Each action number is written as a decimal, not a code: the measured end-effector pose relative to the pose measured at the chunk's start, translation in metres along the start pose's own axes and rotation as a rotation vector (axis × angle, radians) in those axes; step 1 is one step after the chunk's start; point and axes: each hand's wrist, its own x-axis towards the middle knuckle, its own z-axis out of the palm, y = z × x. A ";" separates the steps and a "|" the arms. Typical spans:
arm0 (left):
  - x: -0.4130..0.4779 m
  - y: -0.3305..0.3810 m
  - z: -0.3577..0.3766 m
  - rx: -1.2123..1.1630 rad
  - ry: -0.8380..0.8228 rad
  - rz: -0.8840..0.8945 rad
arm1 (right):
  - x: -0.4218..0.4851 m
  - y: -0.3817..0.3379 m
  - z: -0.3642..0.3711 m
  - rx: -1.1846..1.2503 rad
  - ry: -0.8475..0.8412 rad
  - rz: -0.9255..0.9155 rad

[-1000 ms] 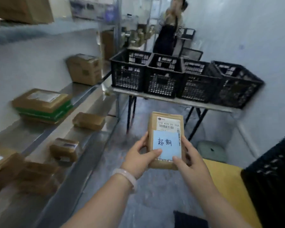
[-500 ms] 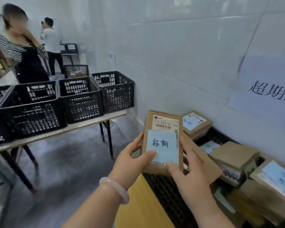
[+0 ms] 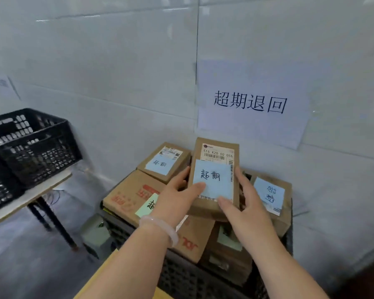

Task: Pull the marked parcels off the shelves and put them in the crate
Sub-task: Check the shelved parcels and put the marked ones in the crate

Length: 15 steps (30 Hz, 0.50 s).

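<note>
You are holding a flat brown parcel (image 3: 203,207) in both hands over the black crate (image 3: 181,277), which is standing against the white wall. Your left hand (image 3: 177,197) is gripping the parcel's left edge, with the thumb lying on the lower corner of the blue sticky note (image 3: 212,178) on its face and the fingers curling behind. Your right hand (image 3: 244,209) is gripping the right edge, with the thumb pressing on the lower face and the fingers running up the side. The parcel is tilting up toward you, showing its white shipping label (image 3: 217,154) at the top. I cannot tell whether its underside is touching the pile below.

Marked parcels are filling the crate. A small box (image 3: 164,161) with a blue note is lying at the back left. A large carton (image 3: 127,195) with red print is lying in front of that box and carrying a pale green note (image 3: 147,205). A brown box (image 3: 270,195) with a blue note is sitting just beside your right hand.

A paper sign (image 3: 253,104) with four large characters is hanging on the wall above the crate. To your left, a lattice crate (image 3: 35,143) is sitting on a table (image 3: 30,195). You are wearing a pale bracelet (image 3: 160,229) on your left wrist.
</note>
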 end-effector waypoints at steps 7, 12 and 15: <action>0.052 -0.004 -0.021 0.117 -0.100 0.050 | 0.035 -0.005 0.033 -0.099 0.104 0.054; 0.086 0.001 -0.032 0.274 -0.122 0.099 | 0.067 -0.007 0.050 -0.120 0.168 0.065; 0.105 0.001 -0.034 0.361 -0.102 0.146 | 0.081 0.000 0.061 -0.135 0.189 0.055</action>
